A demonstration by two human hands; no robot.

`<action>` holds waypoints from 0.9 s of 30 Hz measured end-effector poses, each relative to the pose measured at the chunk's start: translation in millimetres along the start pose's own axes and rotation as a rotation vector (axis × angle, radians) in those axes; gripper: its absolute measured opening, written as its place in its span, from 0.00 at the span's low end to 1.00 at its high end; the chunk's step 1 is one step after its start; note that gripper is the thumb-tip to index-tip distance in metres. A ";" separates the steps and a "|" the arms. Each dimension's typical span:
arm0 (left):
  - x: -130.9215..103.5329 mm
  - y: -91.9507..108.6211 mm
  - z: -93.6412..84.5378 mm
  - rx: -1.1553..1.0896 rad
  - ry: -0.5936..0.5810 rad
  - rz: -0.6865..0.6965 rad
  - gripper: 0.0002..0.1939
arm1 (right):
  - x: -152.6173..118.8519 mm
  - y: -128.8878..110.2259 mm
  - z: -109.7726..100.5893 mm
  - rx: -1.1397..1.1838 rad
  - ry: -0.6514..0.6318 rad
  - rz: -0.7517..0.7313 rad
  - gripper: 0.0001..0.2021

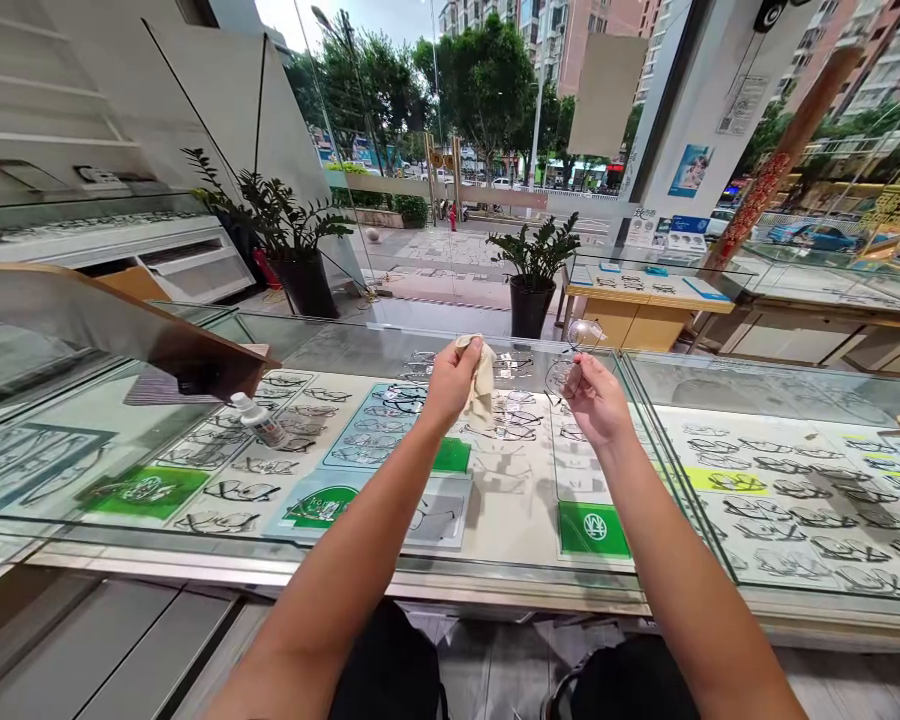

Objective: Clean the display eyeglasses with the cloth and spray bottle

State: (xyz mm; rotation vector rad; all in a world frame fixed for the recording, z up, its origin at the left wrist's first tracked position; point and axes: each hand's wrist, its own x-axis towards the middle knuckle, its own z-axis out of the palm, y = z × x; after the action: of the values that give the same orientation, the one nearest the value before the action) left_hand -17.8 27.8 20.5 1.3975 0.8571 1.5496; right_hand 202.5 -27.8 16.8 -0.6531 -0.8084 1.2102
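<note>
My left hand [454, 378] is closed around a pale yellow cleaning cloth [482, 385], which hangs down from the fingers above the glass display case. To the right, my right hand [598, 398] pinches a pair of eyeglasses [585, 335] with thin frames. One round lens rises above the fingertips, and the other part shows to the left of the hand. The cloth and the eyeglasses are apart. Below both hands, rows of glasses [517, 415] lie inside the case.
A white spray bottle [259, 418] stands on the glass case [510, 572] at left. Green cards [594, 527] lie among the displayed frames. A brown board [187, 345] leans over the left side. Beyond are two potted plants [532, 280] and a wooden display table [645, 315].
</note>
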 end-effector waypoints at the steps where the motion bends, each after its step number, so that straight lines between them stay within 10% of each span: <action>1: -0.3 3.4 -1.5 0.010 -0.008 0.008 0.29 | 0.1 0.2 -0.3 0.001 -0.005 0.007 0.17; 5: -6.4 15.6 -5.3 0.091 -0.218 -0.057 0.30 | 0.3 -0.1 -0.8 0.002 -0.020 0.014 0.16; 12: -28.8 15.7 12.2 0.385 -0.995 -0.096 0.23 | 2.9 -3.4 -3.9 -0.021 -0.068 -0.018 0.17; 17: -46.1 2.7 31.6 0.450 -1.267 -0.096 0.18 | 3.9 -4.8 -2.4 -0.062 -0.042 -0.083 0.18; 22: -52.7 2.1 34.4 0.433 -1.249 -0.207 0.19 | 2.2 -8.0 -1.3 -0.146 -0.035 -0.104 0.14; 27: -40.6 1.7 25.8 0.621 -0.557 0.126 0.17 | 1.1 -14.2 -5.9 -0.424 -0.114 -0.212 0.07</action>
State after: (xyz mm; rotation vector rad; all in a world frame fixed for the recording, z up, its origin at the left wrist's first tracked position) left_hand 7.8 -11.5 9.3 2.2243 0.9402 0.9069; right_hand 215.2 -30.2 25.0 -0.8222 -1.2168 0.8943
